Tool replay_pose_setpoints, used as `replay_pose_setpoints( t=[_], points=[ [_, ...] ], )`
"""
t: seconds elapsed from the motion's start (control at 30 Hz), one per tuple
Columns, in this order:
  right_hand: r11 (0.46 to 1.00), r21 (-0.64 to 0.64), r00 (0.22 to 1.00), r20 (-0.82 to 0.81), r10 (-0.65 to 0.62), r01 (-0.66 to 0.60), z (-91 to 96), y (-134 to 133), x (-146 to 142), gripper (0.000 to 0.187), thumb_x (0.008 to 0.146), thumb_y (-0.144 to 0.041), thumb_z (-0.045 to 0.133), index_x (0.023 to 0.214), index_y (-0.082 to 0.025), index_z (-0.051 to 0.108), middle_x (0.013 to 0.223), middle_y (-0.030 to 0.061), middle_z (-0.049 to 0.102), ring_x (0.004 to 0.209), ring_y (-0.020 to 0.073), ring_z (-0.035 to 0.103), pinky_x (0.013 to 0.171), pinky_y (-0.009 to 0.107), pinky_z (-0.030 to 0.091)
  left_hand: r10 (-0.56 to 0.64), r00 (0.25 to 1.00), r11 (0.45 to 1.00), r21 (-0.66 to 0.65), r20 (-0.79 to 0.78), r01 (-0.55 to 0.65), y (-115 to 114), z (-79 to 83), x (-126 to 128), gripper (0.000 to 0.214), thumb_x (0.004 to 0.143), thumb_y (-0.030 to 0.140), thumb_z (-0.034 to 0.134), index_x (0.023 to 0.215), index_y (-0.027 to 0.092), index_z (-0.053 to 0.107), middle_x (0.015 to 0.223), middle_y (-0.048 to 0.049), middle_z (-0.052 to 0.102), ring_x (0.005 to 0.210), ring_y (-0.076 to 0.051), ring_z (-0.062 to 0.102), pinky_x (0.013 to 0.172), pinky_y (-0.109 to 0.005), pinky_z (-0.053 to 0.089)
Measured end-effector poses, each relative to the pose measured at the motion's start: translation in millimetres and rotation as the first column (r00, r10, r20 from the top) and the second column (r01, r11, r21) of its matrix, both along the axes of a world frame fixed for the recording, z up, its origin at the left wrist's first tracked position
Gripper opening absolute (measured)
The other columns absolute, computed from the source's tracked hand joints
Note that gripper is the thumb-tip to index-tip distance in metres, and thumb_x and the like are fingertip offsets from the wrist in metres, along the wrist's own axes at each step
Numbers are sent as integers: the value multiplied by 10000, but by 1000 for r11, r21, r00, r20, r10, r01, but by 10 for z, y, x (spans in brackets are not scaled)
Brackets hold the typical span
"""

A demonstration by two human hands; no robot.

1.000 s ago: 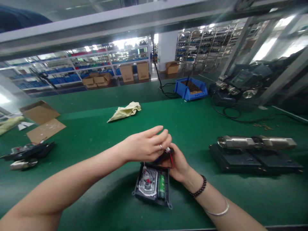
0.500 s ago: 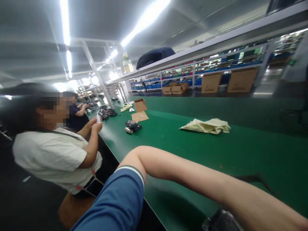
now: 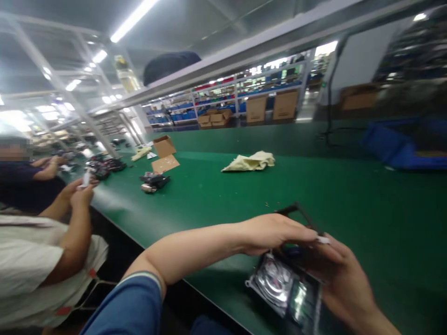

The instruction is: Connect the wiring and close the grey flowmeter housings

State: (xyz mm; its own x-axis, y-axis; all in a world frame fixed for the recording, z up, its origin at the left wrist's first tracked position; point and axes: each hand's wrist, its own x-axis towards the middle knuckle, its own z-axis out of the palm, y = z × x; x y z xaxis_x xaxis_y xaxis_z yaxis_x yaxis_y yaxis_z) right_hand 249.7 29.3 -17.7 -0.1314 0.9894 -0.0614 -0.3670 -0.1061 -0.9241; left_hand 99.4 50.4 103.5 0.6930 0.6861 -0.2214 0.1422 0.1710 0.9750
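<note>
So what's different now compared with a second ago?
The camera swung left, so a seated co-worker now shows. The open black case, flat on the green table before, is now tilted up near the table's edge, the right hand gripping its side, the left hand over its top. The yellow cloth and cardboard pieces lie where they were.

left hand (image 3: 275, 232) on black housing (image 3: 286, 288) | right hand (image 3: 345, 279) gripping it | green bench (image 3: 349, 195)

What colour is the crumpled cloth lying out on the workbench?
Pale yellow; the cloth shows best in the head view, against the green workbench.
</note>
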Motion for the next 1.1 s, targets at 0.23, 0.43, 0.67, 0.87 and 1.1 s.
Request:
replay_pose_setpoints(
  t=[0.23, 0.43, 0.67, 0.87, 1.1],
  points=[
    [945, -326, 866, -478, -146, -21, 447, -109, -304, 358, 690, -467, 566, 818, -161, 702, 825, 81, 736, 882, 284, 670, 846, 434, 509, 130, 985, 800, 599, -115, -36, -195, 32, -197, 111, 672, 200, 710, 566, 186, 679, 861, -45, 763, 803, -199, 702, 792, -298, 539],
    [966, -253, 852, -518, -82, -61, 409, -134, -302, 347, 690, -475, 586, 803, -160, 679, 762, 64, 725, 796, 242, 671, 803, 387, 520, 292, 957, 146, 988, -2, -42, -418, -204, -208, 26, 829, 181, 646, 848, 173, 662, 736, -3, 745, 638, -108, 690, 642, -176, 542],
    [968, -238, 842, -537, -59, -84, 391, -130, -324, 399, 576, -537, 678, 702, -160, 651, 682, 64, 700, 772, 257, 662, 741, 392, 524, 366, 929, -157, 979, -62, 127, -737, -422, -149, 150, 899, 116, 502, 864, 136, 647, 708, -44, 694, 611, -163, 646, 577, -259, 544],
    [956, -291, 820, -555, -139, -34, 464, -149, -327, 297, 574, -456, 677, 679, -181, 637, 706, 44, 712, 799, 244, 668, 784, 394, 528, 551, 823, -158, 952, -136, 263, -864, -605, -92, 168, 825, 50, 534, 742, 151, 639, 615, -39, 639, 563, -214, 590, 592, -353, 503],
    [950, -311, 832, -536, -145, -36, 441, -173, -324, 339, 568, -473, 683, 731, -176, 667, 718, 46, 719, 794, 251, 672, 780, 406, 536, 539, 830, -198, 935, -148, 295, -1016, -677, -106, 365, 954, 63, 309, 988, 78, 673, 871, -72, 743, 794, -184, 626, 859, -321, 396]
  ],
)
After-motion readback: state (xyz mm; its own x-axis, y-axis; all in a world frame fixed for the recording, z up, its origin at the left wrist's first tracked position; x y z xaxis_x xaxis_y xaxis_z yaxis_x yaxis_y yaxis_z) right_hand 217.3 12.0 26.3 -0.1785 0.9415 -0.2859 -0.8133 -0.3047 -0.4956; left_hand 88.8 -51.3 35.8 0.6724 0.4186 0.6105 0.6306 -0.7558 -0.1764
